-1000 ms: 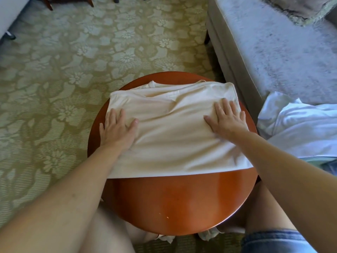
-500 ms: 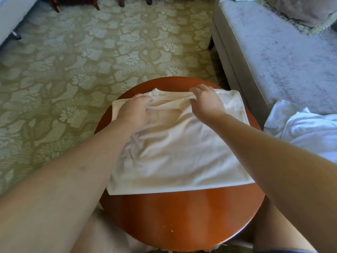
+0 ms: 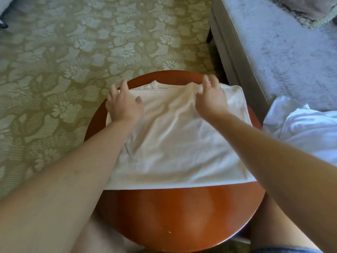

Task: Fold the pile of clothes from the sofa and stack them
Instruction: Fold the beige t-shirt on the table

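A cream-white garment [image 3: 178, 143], partly folded into a rough rectangle, lies on a round reddish wooden table [image 3: 182, 216]. My left hand [image 3: 124, 105] is at the garment's far left edge, fingers over the edge and thumb on top, holding the cloth. My right hand [image 3: 211, 99] pinches the far edge right of the middle and lifts it slightly, so the cloth puckers there. A pile of white clothes [image 3: 306, 132] sits on the grey sofa [image 3: 282, 52] at the right.
The sofa's front edge runs close along the table's right side. A green floral carpet [image 3: 63, 61] covers the floor left of and beyond the table. My bare knees flank the table's near edge. A cushion [image 3: 310, 10] lies at the sofa's far end.
Both hands went from pressing flat on the garment's sides to its far edge. Since half a second ago they have spread apart along that edge, gripping the cloth.
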`<action>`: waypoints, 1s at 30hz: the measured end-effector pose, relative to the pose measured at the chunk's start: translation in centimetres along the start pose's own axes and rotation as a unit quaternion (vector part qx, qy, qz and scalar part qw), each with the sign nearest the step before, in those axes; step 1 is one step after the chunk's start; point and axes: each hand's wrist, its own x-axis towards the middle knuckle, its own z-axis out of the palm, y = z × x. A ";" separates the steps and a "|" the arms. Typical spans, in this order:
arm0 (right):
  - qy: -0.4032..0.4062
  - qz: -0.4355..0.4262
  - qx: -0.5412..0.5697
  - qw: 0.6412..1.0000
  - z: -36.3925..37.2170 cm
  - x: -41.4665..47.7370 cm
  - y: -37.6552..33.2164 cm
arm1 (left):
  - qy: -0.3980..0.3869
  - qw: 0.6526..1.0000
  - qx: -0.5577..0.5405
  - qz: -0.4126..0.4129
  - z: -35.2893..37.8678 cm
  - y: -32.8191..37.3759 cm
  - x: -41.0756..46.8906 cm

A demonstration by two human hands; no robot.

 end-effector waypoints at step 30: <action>-0.247 -0.087 -0.176 0.949 1.1 -16.9 3.1 | -0.236 0.945 -0.206 -0.089 -6.6 -8.8 -11.9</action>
